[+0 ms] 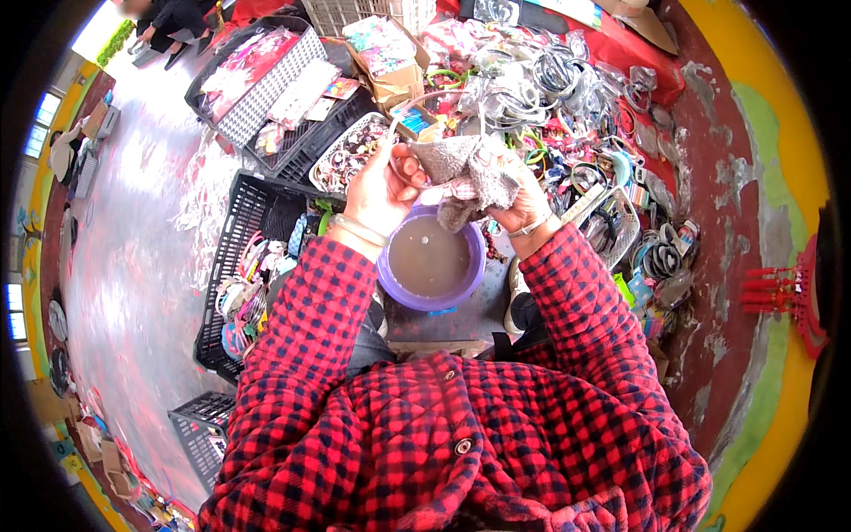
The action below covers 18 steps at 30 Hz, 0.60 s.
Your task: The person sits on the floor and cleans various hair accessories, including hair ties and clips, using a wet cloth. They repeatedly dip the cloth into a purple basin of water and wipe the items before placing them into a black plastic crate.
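Over a purple basin (479, 270) of murky water (429, 257), both my hands are raised close together. My left hand (377, 191) is closed, its fingers pinching what looks like a pale hair hoop (393, 133). A damp-looking grey cloth (446, 158) is bunched in my closed right hand (523, 197). It drapes between the two hands and hides part of the hoop, and one end hangs down by the basin's far rim. Some pinkish checked fabric (463, 188) shows at the cloth's lower edge.
Piled hair hoops (567, 71), many in clear plastic, spread ahead and to the right. A black crate (215, 306) of hair accessories stands left. Beyond it are a tray of small accessories (355, 146), a cardboard box (396, 86) and a grey-and-black crate (266, 93). A person (173, 22) sits far left.
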{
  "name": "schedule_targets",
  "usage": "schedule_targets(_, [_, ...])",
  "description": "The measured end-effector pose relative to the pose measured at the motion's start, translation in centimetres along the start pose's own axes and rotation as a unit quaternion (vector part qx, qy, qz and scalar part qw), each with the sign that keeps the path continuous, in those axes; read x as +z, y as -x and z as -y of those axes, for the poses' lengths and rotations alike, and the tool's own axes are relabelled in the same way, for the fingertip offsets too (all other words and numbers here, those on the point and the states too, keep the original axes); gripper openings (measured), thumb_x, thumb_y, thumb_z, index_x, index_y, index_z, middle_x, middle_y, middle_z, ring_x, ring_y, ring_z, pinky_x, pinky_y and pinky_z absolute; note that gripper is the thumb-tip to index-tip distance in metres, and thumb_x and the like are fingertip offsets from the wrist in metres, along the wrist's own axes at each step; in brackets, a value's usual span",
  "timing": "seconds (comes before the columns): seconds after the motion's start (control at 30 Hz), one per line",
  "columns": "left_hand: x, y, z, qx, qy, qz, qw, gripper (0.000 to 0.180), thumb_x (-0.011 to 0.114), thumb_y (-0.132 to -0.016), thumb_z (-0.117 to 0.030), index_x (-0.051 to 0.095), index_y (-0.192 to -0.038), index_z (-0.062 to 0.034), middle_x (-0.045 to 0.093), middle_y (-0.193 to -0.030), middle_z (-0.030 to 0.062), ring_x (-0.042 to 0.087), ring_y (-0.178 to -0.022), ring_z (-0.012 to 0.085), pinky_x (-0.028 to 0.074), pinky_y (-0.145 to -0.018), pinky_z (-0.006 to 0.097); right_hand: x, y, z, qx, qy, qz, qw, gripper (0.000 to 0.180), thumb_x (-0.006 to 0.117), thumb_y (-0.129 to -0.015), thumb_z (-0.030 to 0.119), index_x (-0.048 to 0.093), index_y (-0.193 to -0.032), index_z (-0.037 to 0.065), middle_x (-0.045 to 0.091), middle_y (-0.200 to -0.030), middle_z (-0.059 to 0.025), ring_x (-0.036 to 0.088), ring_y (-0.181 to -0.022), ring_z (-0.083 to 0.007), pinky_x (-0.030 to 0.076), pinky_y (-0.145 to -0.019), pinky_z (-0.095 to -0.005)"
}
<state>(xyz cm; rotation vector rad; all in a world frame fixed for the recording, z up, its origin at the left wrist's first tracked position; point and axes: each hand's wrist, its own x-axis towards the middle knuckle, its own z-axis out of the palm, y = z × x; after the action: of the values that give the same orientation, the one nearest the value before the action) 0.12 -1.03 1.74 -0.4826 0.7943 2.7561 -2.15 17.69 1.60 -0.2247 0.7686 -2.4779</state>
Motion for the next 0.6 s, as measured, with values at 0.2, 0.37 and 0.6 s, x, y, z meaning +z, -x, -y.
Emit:
schedule_targets(0.2, [-1.1, -0.2, 0.8, -0.009, 0.067, 0.093, 0.993, 0.031, 0.037, -0.095, -0.034, 0.050, -0.085, -0.0081, 0.033, -0.056, -0.0028, 0.031, -0.048, 0.0092, 0.025, -0.042, 0.022, 0.2, 0.1, -0.5, -0.006, 0.008, -0.029, 1.000, 0.038, 0.057, -0.083, 0.019, 0.050, -0.115, -0.001, 0.059, -0.101, -0.0085, 0.059, -0.086, -0.0182, 0.050, -0.074, -0.0310])
schedule_targets(0.37, [-1.0, 0.0, 0.4, -0.020, -0.023, 0.125, 0.992, 0.030, 0.037, -0.095, -0.031, 0.047, -0.080, -0.0075, 0.028, -0.051, -0.0031, 0.028, -0.043, 0.0095, 0.023, -0.040, 0.022, 0.2, 0.0, -0.2, -0.024, -0.061, -0.010, 0.998, 0.030, 0.051, -0.088, 0.017, 0.052, -0.112, 0.000, 0.059, -0.104, -0.0108, 0.058, -0.094, -0.0216, 0.047, -0.085, -0.0357])
schedule_targets(0.6, [-0.9, 0.1, 0.4, -0.021, -0.078, 0.159, 0.984, 0.031, 0.036, -0.095, -0.033, 0.047, -0.077, -0.0092, 0.028, -0.051, -0.0027, 0.028, -0.043, 0.0105, 0.025, -0.042, 0.025, -1.8, -0.3, 0.4, -0.054, -0.062, -0.064, 0.995, 0.029, 0.052, -0.087, 0.015, 0.053, -0.111, -0.001, 0.060, -0.102, -0.0114, 0.059, -0.091, -0.0221, 0.048, -0.083, -0.0362])
